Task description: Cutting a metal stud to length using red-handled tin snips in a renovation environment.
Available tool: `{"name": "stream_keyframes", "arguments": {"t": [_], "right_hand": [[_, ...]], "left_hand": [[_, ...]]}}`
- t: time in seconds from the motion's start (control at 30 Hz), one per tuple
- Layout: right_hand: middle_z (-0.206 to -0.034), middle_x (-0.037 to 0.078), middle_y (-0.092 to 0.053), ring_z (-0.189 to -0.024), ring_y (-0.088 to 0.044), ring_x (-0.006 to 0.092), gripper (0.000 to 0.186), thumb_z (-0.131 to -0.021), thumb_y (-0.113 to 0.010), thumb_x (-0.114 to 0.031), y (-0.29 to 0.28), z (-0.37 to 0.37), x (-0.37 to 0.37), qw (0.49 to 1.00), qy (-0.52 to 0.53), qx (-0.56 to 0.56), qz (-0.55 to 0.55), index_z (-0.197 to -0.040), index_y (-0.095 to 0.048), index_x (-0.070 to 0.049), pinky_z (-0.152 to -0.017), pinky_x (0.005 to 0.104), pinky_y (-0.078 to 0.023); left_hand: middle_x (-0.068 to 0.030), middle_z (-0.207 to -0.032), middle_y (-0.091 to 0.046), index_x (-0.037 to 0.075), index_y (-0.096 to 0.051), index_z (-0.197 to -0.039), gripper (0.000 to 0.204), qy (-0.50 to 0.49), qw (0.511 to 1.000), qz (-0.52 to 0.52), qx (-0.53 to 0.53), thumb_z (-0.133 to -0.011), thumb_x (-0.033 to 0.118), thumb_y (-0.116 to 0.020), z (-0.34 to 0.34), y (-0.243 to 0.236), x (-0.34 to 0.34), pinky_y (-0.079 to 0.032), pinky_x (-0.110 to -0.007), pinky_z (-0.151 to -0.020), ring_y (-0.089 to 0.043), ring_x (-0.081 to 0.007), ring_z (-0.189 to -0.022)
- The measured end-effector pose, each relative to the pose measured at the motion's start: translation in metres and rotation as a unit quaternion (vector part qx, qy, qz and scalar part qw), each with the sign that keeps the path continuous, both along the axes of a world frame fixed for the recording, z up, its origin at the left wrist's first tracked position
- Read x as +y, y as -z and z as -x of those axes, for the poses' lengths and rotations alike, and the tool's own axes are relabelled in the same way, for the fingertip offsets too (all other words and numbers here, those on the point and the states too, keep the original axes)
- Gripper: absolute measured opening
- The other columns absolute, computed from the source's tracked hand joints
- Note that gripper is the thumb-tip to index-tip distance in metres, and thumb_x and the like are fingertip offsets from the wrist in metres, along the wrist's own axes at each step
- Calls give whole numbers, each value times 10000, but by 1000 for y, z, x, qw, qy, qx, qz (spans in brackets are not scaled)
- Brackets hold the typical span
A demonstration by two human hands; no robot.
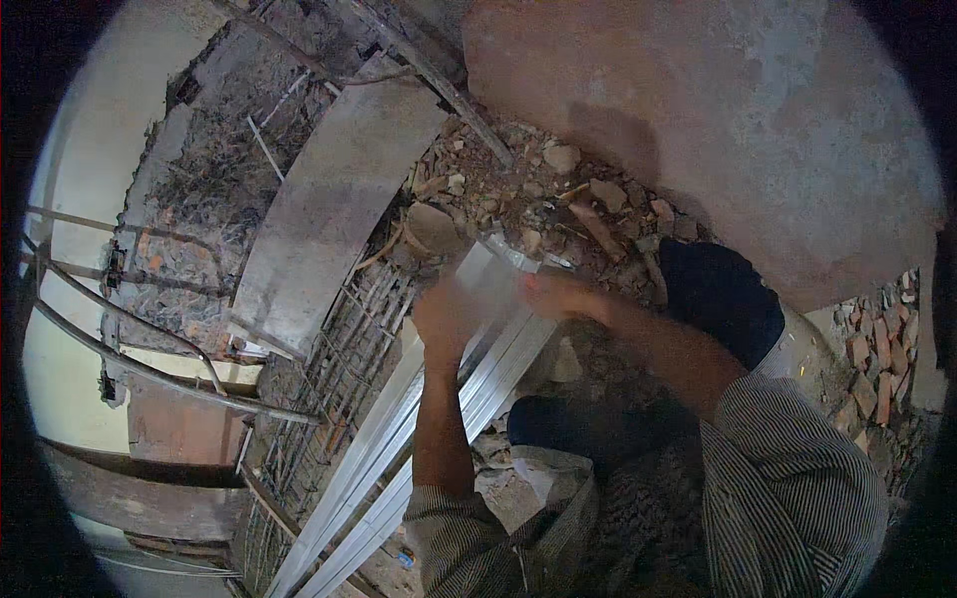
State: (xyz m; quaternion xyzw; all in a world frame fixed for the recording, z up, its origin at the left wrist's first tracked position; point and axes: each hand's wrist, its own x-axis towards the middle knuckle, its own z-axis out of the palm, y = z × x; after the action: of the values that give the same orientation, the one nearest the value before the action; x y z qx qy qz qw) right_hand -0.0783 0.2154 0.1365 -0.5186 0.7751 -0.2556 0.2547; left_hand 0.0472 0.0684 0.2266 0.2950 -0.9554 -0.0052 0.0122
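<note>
Both hands are at the upper end of a bundle of long pale metal strips (419, 439) that runs from the lower left up toward the rubble (528, 199) in the middle. The left hand (444, 314) wraps its grip around the strips near their top, though blur hides the fingers. The right hand (553, 294) meets the strip ends just beside it, and its grip cannot be told for certain. A rusty wire mesh (339, 379) lies left of the strips, under a grey slab (329, 199)
</note>
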Motion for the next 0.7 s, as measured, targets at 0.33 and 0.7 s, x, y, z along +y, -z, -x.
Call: {"name": "stream_keyframes", "arguments": {"t": [0.33, 0.7], "right_hand": [[-1080, 129, -617, -1026, -578, 268, 319, -964, -457, -306, 67, 3, -6, 992, -19, 113, -57, -1114, -573, -50, -912, 425, -439], [-1152, 94, -580, -1071, -546, 228, 314, -963, -492, -266, 77, 2, -9, 1000, 25, 8, 5, -1170, -545, -36, -948, 395, -428]], "left_hand": [[-250, -882, -663, -12, -533, -1083, 480, 19, 999, -33, -19, -702, 248, -663, 2, 11, -5, -544, -517, -697, -662, -431, -798], [-246, -866, -664, 22, -552, -1112, 473, -4, 1000, 15, -8, -691, 206, -665, -1, 9, -1, -537, -524, -713, -661, -416, -818]]}}
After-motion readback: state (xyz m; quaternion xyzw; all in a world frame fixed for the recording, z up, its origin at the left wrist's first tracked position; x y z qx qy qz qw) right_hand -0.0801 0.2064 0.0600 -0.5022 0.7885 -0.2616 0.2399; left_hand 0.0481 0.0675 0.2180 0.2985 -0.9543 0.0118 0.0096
